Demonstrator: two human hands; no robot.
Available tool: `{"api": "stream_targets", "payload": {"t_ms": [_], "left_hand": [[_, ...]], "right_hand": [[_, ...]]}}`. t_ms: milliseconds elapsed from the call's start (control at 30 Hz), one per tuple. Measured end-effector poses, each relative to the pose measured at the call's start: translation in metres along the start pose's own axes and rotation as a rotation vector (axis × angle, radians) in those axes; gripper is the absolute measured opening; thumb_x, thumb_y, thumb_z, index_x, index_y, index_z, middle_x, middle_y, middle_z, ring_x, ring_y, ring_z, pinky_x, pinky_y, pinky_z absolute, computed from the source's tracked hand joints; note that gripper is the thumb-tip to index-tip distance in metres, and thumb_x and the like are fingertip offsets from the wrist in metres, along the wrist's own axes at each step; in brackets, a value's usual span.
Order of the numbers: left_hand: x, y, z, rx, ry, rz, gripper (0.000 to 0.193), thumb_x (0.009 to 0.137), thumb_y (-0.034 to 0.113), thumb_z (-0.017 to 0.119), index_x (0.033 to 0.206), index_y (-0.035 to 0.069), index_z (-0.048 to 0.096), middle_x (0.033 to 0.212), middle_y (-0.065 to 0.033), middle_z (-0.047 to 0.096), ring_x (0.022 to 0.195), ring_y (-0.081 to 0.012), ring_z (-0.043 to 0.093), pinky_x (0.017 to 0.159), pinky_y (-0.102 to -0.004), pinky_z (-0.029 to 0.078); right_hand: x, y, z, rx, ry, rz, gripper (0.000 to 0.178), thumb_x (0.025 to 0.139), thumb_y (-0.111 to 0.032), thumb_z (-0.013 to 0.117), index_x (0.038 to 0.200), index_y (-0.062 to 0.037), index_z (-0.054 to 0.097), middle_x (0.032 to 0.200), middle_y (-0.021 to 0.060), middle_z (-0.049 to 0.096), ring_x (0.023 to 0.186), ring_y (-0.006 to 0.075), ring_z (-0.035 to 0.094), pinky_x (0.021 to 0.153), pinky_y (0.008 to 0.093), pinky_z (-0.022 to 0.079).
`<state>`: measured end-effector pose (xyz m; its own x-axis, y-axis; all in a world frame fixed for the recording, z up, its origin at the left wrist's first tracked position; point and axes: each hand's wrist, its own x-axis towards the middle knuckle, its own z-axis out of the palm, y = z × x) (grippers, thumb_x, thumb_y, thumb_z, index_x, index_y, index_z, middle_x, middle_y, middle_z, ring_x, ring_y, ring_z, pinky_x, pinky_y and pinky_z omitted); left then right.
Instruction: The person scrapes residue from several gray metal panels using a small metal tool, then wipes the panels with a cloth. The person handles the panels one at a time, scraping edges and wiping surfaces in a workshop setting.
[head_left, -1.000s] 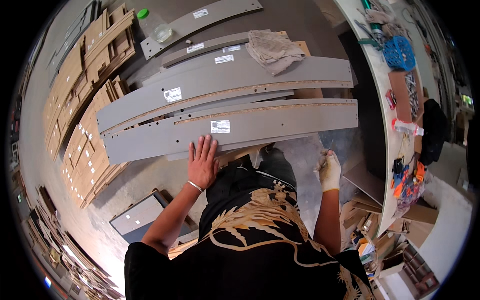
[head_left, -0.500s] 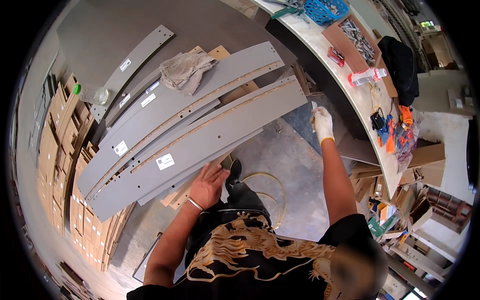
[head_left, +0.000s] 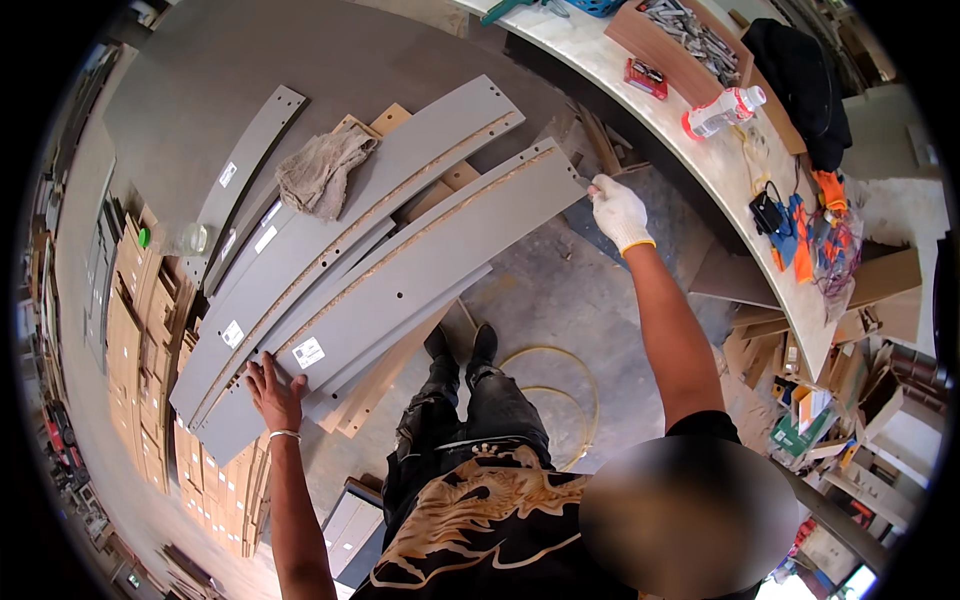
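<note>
A long grey panel [head_left: 400,265] with a strip of bare particleboard along its groove lies nearest to me on a stack of similar boards. My bare left hand [head_left: 275,392] rests on its left part beside a white label [head_left: 308,352], fingers apart. At the panel's right end is my right hand [head_left: 620,212] in a white work glove, its fingers closed. A small thing may be pinched at those fingertips; I cannot make it out. Behind lies another grooved grey panel [head_left: 400,190], with a crumpled grey rag [head_left: 325,172] on the boards at its far side.
A pale bench [head_left: 770,235] curves along the right, with a red-and-clear bottle [head_left: 722,112], a red box [head_left: 646,78] and a wooden tray of metal parts [head_left: 668,55]. Stacked brown boards [head_left: 140,340] stand at left. A yellow hose [head_left: 595,400] coils on the floor.
My left hand has moved left from the panel's near edge onto its left part. My right gloved hand has come up against the panel's right end. The whole view has shifted.
</note>
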<state>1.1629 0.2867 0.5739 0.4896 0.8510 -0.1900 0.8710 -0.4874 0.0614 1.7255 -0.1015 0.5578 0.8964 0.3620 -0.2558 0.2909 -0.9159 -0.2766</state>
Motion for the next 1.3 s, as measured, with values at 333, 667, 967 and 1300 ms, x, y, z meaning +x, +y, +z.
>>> {"api": "stream_targets", "payload": {"t_ms": [333, 667, 967, 1300], "left_hand": [[0.008, -0.005, -0.006, -0.013, -0.075, 0.003, 0.098, 0.082, 0.037, 0.085, 0.161, 0.018, 0.031, 0.167, -0.0252, 0.027, 0.152, -0.0531, 0.022, 0.122, -0.0531, 0.031], [0.009, -0.012, 0.005, -0.068, 0.008, 0.102, 0.095, 0.080, 0.030, 0.086, 0.159, 0.012, 0.036, 0.163, -0.0285, 0.031, 0.150, -0.0522, 0.027, 0.123, -0.0534, 0.029], [0.017, 0.178, 0.034, -0.081, 0.154, 0.052, 0.068, 0.098, 0.040, 0.062, 0.158, 0.016, 0.040, 0.168, -0.0212, 0.027, 0.153, -0.0509, 0.023, 0.119, -0.0671, 0.021], [0.040, 0.242, 0.069, 0.078, 0.285, -0.351, 0.068, 0.106, 0.050, 0.041, 0.165, 0.022, 0.024, 0.171, -0.0222, 0.017, 0.157, -0.0473, 0.013, 0.118, -0.0730, 0.008]], "right_hand": [[-0.017, -0.025, 0.003, -0.029, -0.031, 0.146, 0.030, 0.105, -0.039, 0.046, 0.115, -0.0158, 0.062, 0.109, 0.0179, 0.073, 0.105, 0.0419, 0.069, 0.088, 0.0536, 0.053], [-0.119, -0.118, 0.069, 0.132, 0.024, -0.110, 0.017, 0.095, -0.029, 0.060, 0.097, -0.0129, 0.064, 0.076, 0.0164, 0.071, 0.072, 0.0379, 0.071, 0.063, 0.0543, 0.052], [-0.109, -0.113, 0.006, 0.294, -0.159, -0.435, 0.016, 0.097, -0.031, 0.062, 0.098, -0.0154, 0.066, 0.079, 0.0134, 0.072, 0.073, 0.0371, 0.071, 0.067, 0.0502, 0.055], [0.168, -0.020, -0.052, -0.106, -0.255, -0.867, 0.018, 0.099, -0.028, 0.057, 0.101, -0.0147, 0.068, 0.091, 0.0140, 0.073, 0.089, 0.0369, 0.070, 0.075, 0.0498, 0.054]]}}
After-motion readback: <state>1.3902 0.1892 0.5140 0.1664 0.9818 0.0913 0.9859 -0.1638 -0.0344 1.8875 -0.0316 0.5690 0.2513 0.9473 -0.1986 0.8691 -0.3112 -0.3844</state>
